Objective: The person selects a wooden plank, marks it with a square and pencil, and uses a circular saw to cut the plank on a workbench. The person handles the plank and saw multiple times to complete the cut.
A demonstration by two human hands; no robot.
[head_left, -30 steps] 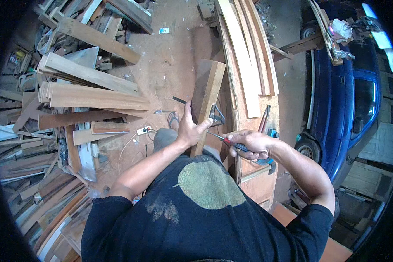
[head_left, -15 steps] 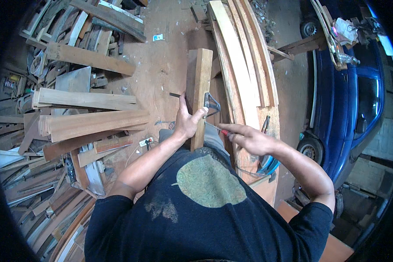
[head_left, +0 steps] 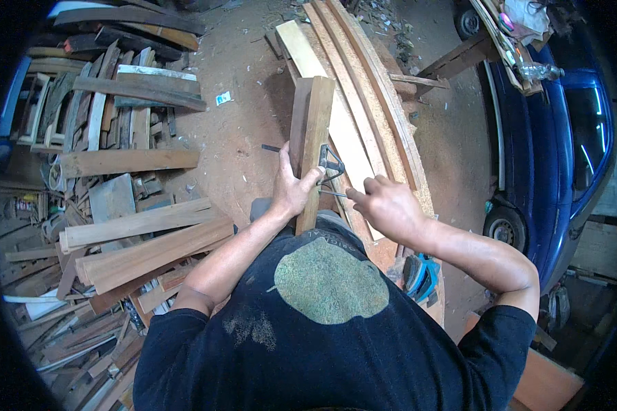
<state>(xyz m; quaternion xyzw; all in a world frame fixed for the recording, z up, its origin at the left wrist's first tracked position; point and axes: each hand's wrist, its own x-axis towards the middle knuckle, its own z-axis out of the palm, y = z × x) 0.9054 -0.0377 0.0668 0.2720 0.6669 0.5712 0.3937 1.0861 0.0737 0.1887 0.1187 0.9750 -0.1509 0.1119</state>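
While the left hand point(head_left: 296, 190) grips a wood block point(head_left: 313, 137), thumb on the right face, fingers out of sight behind, the right hand point(head_left: 394, 212) is curled round a thin tool point(head_left: 334, 194). Only its metal shaft shows; handle hidden by the fist. Shaft points left, tip at the block's right edge; can't tell if it's in the wood. Block is in front of the belly, near end close to the dark shirt point(head_left: 336, 342). Dark triangular metal frame point(head_left: 324, 164) on its right side, just above the thumb; dark bar point(head_left: 271, 148) sticks out left.

Shirt has a green leaf print, small lettering above it. Small packet point(head_left: 223, 98) on floor, print too small to read.

Right: long boards point(head_left: 353, 89), blue-and-black object point(head_left: 421, 277) by the right forearm. Brown dirt floor point(head_left: 236, 61), littered with scraps. Left: piled timber point(head_left: 130, 161). Far right: blue car point(head_left: 528, 151), clear bottle point(head_left: 541, 71) on a plank ledge beside it.
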